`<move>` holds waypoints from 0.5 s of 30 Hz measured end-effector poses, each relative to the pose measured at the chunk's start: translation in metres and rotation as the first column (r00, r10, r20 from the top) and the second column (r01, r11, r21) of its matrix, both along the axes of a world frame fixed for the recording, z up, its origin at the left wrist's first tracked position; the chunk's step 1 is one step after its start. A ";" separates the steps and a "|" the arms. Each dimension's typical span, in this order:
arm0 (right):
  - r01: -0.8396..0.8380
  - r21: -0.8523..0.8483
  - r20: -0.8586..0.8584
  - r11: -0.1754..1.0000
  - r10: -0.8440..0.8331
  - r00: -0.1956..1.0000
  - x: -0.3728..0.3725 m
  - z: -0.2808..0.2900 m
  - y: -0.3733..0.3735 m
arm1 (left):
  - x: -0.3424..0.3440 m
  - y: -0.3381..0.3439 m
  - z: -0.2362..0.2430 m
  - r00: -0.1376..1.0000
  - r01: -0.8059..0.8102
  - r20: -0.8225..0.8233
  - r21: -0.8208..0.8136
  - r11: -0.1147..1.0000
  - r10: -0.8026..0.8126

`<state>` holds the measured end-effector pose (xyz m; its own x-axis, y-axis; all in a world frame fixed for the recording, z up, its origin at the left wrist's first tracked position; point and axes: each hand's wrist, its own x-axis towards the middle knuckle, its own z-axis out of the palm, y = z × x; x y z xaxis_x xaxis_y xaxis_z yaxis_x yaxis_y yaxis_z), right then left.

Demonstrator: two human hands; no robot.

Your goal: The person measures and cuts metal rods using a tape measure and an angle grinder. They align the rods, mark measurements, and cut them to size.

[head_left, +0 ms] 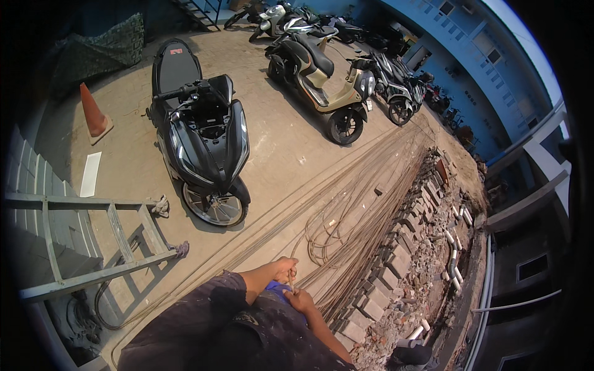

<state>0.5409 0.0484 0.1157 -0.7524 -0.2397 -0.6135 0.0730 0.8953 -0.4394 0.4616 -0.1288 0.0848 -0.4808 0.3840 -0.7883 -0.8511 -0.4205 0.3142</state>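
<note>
Close in front of my body, my left hand (285, 269) is closed around a tan cable or rope (296, 250). Just below it and a little to the right, my right hand (301, 300) grips what looks like the same line. Blue cloth (276, 288) shows between my forearms. From my hands the line runs up toward a loose coil (322, 238) on the paving. Beside that coil, a long bundle of similar lines (371, 204) stretches away to the far right. Fine detail of my fingers is too small to make out.
An aluminium ladder (93, 281) leans in at left, near a black motorcycle (204, 142) and an orange traffic cone (94, 114). A cream scooter (322, 93) stands farther off. On the right lie stacked paving blocks (387, 275), rubble and white pipes (455, 253) along a trench.
</note>
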 end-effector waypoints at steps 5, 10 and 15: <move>0.011 -0.171 0.048 0.985 -0.003 0.999 0.103 -0.003 -0.022 | 0.092 -0.025 0.011 0.990 0.141 0.045 -0.139 0.980 -0.136; 0.182 -0.074 -0.011 0.981 -0.183 0.983 0.150 0.038 -0.013 | 0.132 0.004 0.027 1.000 0.001 -0.014 -0.154 0.988 -0.003; 0.076 -0.093 -0.126 0.993 -0.087 0.988 0.166 0.065 0.025 | 0.181 0.021 0.057 0.985 -0.057 -0.167 -0.101 0.993 0.040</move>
